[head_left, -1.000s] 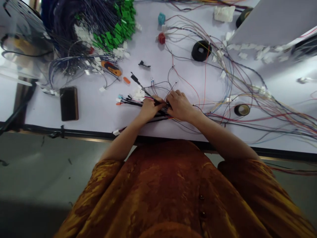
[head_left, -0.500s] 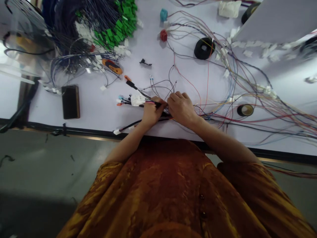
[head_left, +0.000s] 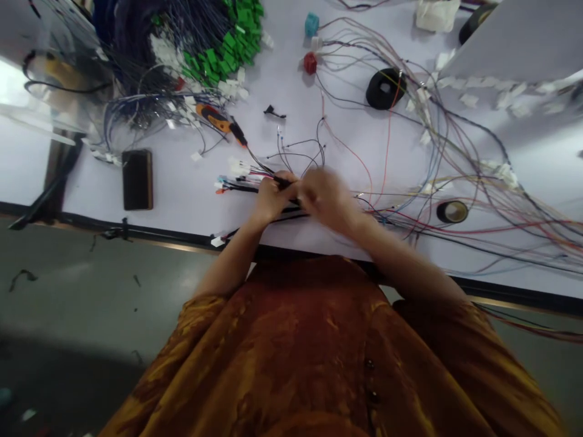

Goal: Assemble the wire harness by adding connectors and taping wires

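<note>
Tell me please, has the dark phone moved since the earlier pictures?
No. The phone keeps its place beside the table's near edge, below-left of the orange screwdriver; only the camera shifted.

right hand (head_left: 324, 197) blurred, grip unclear

The phone (head_left: 137, 179) lies left of the wire bundle (head_left: 241, 187), the tape roll (head_left: 452, 211) right of it

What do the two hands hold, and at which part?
A wire bundle: the left hand grips it just behind its plug ends; the blurred right hand, apparently, next to that.
</note>
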Action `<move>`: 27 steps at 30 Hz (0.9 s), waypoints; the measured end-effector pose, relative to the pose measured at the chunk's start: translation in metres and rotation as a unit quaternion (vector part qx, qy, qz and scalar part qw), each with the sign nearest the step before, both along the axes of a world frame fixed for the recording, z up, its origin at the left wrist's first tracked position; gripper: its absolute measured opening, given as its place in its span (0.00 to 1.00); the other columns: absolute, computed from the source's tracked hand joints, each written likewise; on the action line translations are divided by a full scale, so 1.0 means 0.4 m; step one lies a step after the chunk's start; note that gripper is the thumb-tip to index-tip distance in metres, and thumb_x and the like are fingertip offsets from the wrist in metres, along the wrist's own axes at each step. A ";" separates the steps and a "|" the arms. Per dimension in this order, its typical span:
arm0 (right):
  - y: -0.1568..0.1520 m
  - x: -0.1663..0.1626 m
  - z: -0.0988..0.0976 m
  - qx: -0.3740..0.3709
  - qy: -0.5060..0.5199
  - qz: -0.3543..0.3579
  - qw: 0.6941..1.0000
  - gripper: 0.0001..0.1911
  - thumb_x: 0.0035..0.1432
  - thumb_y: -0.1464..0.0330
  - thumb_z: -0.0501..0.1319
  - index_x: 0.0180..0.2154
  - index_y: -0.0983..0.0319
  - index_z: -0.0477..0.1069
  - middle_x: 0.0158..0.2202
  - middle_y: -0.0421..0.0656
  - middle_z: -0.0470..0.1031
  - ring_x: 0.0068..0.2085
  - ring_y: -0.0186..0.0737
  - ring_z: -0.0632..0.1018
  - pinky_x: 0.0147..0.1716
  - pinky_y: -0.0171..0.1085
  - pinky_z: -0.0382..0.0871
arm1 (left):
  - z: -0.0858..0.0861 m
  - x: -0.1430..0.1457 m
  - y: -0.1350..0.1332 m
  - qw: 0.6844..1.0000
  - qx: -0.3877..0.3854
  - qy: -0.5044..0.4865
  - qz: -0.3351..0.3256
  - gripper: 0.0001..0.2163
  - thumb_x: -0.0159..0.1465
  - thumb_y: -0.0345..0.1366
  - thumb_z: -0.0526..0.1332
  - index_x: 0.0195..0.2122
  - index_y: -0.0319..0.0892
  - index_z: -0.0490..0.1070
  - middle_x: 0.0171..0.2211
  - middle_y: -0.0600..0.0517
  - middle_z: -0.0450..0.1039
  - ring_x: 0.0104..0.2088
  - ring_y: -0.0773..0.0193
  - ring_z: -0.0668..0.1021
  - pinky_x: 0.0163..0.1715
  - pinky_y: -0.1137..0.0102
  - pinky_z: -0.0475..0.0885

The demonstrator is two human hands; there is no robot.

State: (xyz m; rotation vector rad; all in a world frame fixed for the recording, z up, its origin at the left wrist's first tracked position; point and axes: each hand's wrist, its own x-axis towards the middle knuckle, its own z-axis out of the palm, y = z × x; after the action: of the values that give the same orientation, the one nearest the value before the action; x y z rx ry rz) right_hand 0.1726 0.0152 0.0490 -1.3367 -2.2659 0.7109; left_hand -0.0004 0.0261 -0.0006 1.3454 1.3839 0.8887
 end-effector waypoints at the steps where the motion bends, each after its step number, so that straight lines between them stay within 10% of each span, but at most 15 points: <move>1: 0.060 0.036 -0.009 0.012 -0.005 -0.063 0.998 0.10 0.66 0.71 0.52 0.33 0.60 0.70 0.34 0.46 0.71 0.39 0.40 0.70 0.45 0.41 0.71 | 0.009 -0.011 0.002 0.999 -0.013 -0.010 -0.030 0.06 0.58 0.35 0.67 0.32 0.39 0.74 0.27 0.55 0.74 0.30 0.68 0.76 0.34 0.71 0.73; 7: 0.246 0.177 -0.079 0.055 -0.023 -0.264 0.963 0.13 0.54 0.64 0.71 0.36 0.61 0.70 0.45 0.55 0.72 0.51 0.54 0.68 0.54 0.54 0.61 | 0.028 -0.038 0.000 0.990 0.000 0.064 -0.123 0.09 0.63 0.37 0.59 0.40 0.40 0.75 0.37 0.49 0.79 0.37 0.61 0.81 0.41 0.67 0.76; 15: -0.045 0.040 -0.085 -0.096 0.063 -0.092 0.989 0.08 0.65 0.66 0.60 0.41 0.62 0.75 0.39 0.45 0.77 0.38 0.41 0.75 0.39 0.39 0.66 | 0.044 -0.037 -0.002 0.955 0.182 0.202 -0.114 0.13 0.70 0.41 0.54 0.38 0.40 0.76 0.39 0.45 0.80 0.42 0.57 0.80 0.47 0.65 0.72; 27: -0.076 -0.004 -0.123 0.008 -0.193 -0.045 0.980 0.16 0.70 0.72 0.49 0.44 0.61 0.76 0.41 0.52 0.77 0.43 0.48 0.77 0.38 0.42 0.69 | -0.007 -0.006 0.016 0.995 0.088 0.047 0.008 0.15 0.66 0.49 0.61 0.33 0.41 0.74 0.22 0.54 0.69 0.23 0.67 0.73 0.26 0.72 0.69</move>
State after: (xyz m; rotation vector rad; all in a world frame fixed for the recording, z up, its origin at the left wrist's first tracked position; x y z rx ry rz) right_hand 0.1709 -0.0151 -0.0002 -1.6786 -2.4736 0.4281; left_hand -0.0028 0.0325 -0.0036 1.5280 1.4170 0.9877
